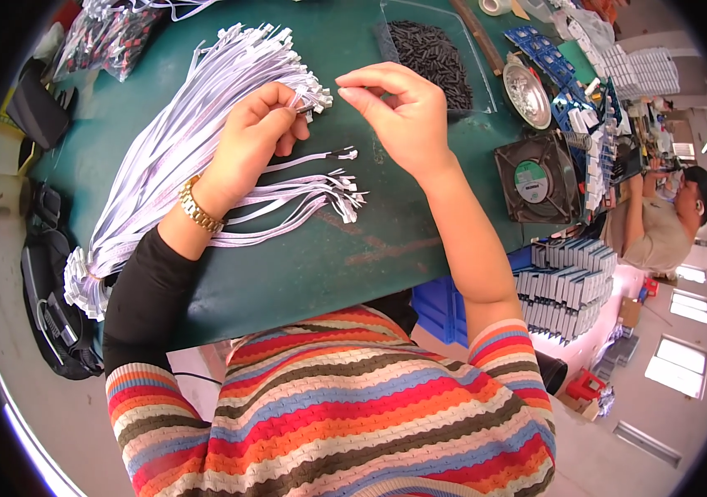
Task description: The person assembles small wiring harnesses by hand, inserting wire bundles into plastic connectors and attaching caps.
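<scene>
My left hand (258, 132), a gold watch on its wrist, is closed over the near side of a large bundle of white cables (171, 141). Between its thumb and fingers is a white cable end with a small dark piece (307, 109) at the fingertips. Off to the right, my right hand (399, 112) is raised with thumb and forefinger pinched together; anything between them is too small to make out. A smaller group of white cables (287, 199) lies below my left hand, its connector ends pointing right. One separate cable (320, 156) shows dark pieces near its connector.
Behind my right hand stands a clear tray (486, 91) of short black tubes (428, 58). Right of it are a metal dish (527, 95), a black fan (538, 178) and blue circuit boards (544, 58). A bagged heap (109, 41) lies far left. A co-worker (660, 224) sits at right.
</scene>
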`<state>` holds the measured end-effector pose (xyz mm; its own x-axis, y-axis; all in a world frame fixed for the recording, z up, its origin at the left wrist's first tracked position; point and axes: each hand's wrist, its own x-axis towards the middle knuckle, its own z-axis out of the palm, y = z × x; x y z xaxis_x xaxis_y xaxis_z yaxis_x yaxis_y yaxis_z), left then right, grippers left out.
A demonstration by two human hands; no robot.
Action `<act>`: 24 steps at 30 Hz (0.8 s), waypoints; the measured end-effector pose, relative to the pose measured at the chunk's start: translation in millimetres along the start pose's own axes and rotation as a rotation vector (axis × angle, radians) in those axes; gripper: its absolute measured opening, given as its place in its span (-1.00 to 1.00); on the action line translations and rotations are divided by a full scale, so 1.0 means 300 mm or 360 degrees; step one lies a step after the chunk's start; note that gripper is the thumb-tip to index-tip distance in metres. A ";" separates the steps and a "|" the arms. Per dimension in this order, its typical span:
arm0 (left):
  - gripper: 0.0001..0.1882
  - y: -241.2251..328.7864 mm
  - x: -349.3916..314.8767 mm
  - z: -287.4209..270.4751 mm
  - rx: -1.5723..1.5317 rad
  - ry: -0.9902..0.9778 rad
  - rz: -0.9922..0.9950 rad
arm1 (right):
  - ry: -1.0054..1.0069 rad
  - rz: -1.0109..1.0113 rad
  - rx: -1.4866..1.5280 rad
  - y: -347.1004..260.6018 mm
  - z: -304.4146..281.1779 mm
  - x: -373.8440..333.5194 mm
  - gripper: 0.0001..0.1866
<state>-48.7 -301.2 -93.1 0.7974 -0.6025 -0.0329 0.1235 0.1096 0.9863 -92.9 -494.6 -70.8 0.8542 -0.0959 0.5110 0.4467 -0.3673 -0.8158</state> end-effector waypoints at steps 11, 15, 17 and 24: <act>-0.90 -0.017 -0.002 -0.006 0.0056 -0.0061 0.0048 | -0.0211 0.0346 0.0300 -0.007 0.034 -0.024 -0.89; -0.90 -0.016 -0.005 -0.005 0.0090 -0.0064 0.0053 | -0.0265 0.0243 0.0202 -0.008 0.039 -0.024 -0.89; -0.89 -0.015 -0.005 -0.007 0.0092 -0.0052 0.0047 | -0.0286 0.0237 0.0183 -0.009 0.037 -0.023 -0.89; -0.89 -0.010 0.000 -0.003 0.0106 -0.0066 0.0055 | -0.0254 0.0153 0.0203 0.019 0.039 -0.024 -0.89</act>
<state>-48.5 -300.9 -96.1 0.7753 -0.6316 0.0069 0.0553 0.0789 0.9953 -93.3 -485.1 -82.3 0.9211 0.0265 0.3884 0.3828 -0.2429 -0.8913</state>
